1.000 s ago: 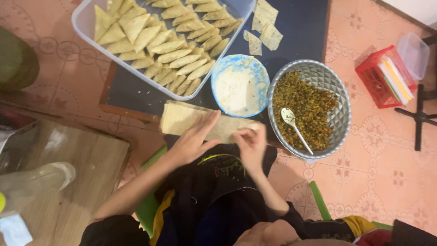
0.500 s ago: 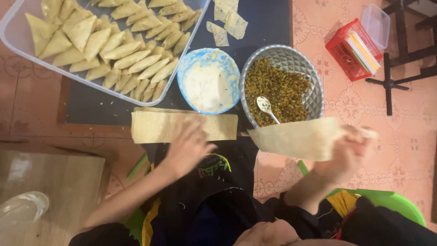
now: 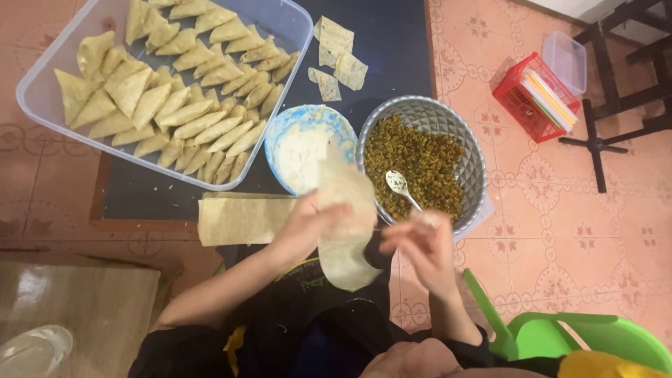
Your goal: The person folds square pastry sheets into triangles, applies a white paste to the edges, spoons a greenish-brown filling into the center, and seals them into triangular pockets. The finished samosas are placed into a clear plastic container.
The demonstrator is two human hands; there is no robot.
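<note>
At centre frame, below the bowls: one pastry strip, pale and flecked, held upright and curving, its upper end overlapping the view of the two bowls, its lower rounded end hanging toward the lap.

Left hand: fingers closed around the strip's left edge at mid-length, gripping it.

Right hand: just beside the strip on its right, fingers bunched together; whether they touch the strip or pinch anything cannot be told.

Stack of pastry strips: flat, rectangular, lying on the dark surface directly left of the left hand.

Blue bowl: round, holding white paste, partly hidden behind the held strip.

Grey bowl: round, ribbed wall, filled with a greenish-brown crumbly filling; touching or nearly touching the blue bowl on its right. A white spoon lies in the filling, handle pointing toward the right hand.

Clear plastic tub: large, rectangular, upper left, packed with rows of folded triangular pastries.

Pastry offcuts: several small pieces loose on the dark surface above the bowls.

Red basket: on the tiled floor at right, with a clear lidded box next to it.

Green plastic chair: lower right corner.
</note>
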